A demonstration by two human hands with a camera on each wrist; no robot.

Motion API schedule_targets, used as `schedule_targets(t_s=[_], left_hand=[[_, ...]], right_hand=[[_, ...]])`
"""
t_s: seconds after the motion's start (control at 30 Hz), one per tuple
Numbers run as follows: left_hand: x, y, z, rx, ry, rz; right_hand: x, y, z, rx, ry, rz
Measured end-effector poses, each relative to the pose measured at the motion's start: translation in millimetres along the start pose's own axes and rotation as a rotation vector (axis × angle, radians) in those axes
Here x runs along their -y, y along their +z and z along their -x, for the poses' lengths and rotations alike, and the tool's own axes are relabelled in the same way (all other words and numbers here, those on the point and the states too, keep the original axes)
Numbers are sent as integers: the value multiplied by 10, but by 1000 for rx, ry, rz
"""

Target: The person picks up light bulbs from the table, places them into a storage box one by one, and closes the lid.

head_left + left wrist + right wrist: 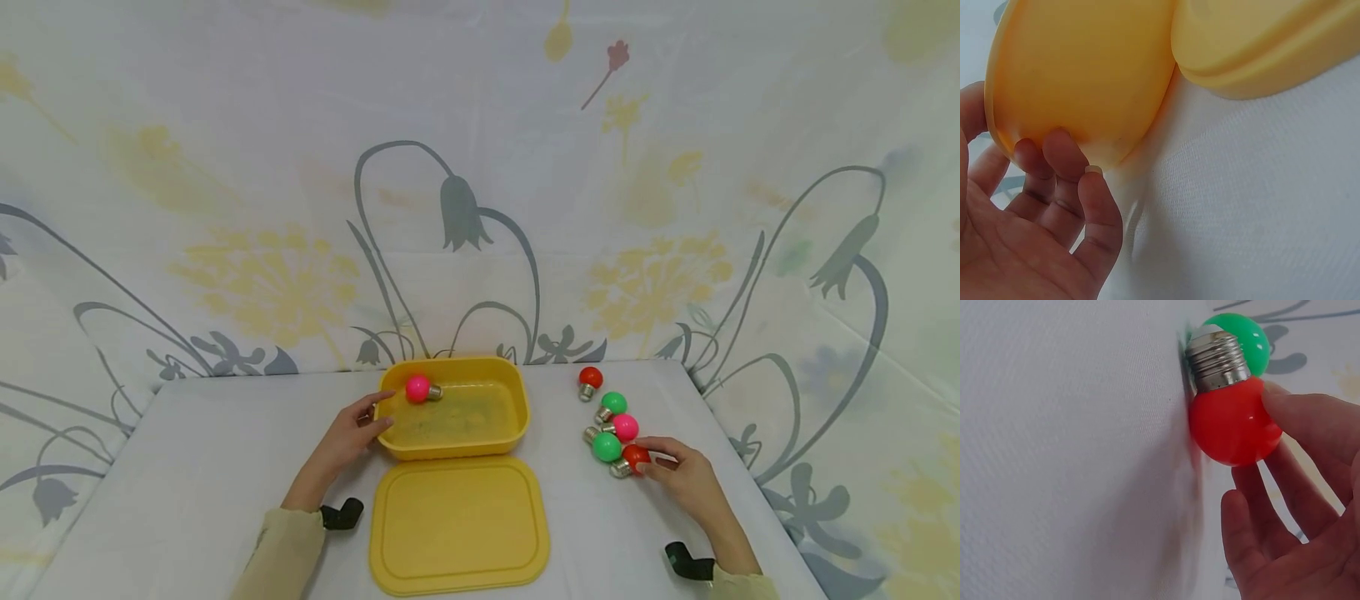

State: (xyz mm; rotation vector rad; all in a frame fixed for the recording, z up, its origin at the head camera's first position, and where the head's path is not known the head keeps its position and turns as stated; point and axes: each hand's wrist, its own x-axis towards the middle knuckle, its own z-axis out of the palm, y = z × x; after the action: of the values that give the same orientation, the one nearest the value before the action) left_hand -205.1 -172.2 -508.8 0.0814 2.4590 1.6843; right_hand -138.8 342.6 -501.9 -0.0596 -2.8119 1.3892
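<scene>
Pinching the near red bulb (637, 457), the right hand (686, 479) risked nudging its green neighbour (607, 447) away; the left hand (347, 433) gripped the box (453, 452).

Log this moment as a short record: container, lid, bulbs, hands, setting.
container: yellow container, uncovered, pink bulb inside
lid: yellow lid, lying flat on the container's near side
loose bulbs: five, right of the container: far red bulb, farther green bulb, second pink bulb, nearer green bulb, near red bulb
left hand: fingers curled at the container's left end
right hand: pinches the near red bulb
setting: white table, floral backdrop
</scene>
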Motion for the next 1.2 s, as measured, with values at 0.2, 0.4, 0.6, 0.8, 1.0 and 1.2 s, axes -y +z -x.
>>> schedule_targets(t_s=[0.2, 0.4, 0.6, 0.8, 1.0, 1.2], left_hand=[[-5, -7, 14, 3, 10, 12], [2, -7, 14, 0, 13, 9], [-3, -9, 11, 11, 20, 8], [-16, -20, 17, 24, 32, 14], [-30, -29, 9, 36, 26, 14], [-51, -46, 10, 42, 21, 4]], right_hand=[[-39, 12, -9, 40, -38, 7], [-57, 11, -4, 35, -101, 17], [-97, -5, -12, 56, -127, -11], [-98, -6, -11, 72, -83, -29], [-80, -15, 5, 67, -69, 12], [-97, -10, 10, 82, -31, 0]])
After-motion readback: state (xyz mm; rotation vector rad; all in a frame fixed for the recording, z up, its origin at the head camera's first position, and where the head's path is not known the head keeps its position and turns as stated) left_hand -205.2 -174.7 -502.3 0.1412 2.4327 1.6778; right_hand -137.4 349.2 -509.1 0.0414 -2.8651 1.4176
